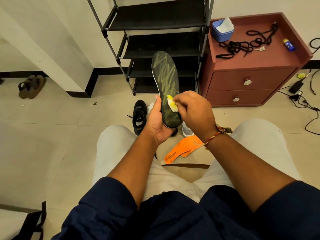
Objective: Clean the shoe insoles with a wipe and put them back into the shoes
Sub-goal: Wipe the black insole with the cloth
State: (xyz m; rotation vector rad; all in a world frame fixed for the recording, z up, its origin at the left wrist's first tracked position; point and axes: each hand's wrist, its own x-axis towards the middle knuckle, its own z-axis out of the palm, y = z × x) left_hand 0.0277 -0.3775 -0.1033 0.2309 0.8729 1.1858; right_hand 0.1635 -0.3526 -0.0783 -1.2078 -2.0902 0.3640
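The tiled floor [52, 135] takes most of the room, and it lies open on the left as far as the sandals [32, 86] near the wall. Straight ahead stands the black rack [155, 16], and just beside its right edge is the red cabinet [225, 84]. Loose cables [303, 101] spread on the floor at the cabinet's right side.

The person sits with knees apart. Between the knees, above the floor, the dark insole [166, 73] is held with its toe end pointing away, in front of the rack's lower shelves. The left hand [156, 122] grips its heel end, with the palm under the heel and the fingers curled along the left edge. The right hand [195, 111] pinches a yellowish wipe [172, 103] and presses it on the insole's lower part, near the right edge.

Below the hands a black shoe [139, 116] and a grey shoe [187, 130] stand on the floor (both partly hidden). Two orange insoles [180, 149] lie near them, overlapping, close to the right knee.

On the cabinet top are black laces [242, 44] and a blue box [222, 32] of wipes at its back left corner.
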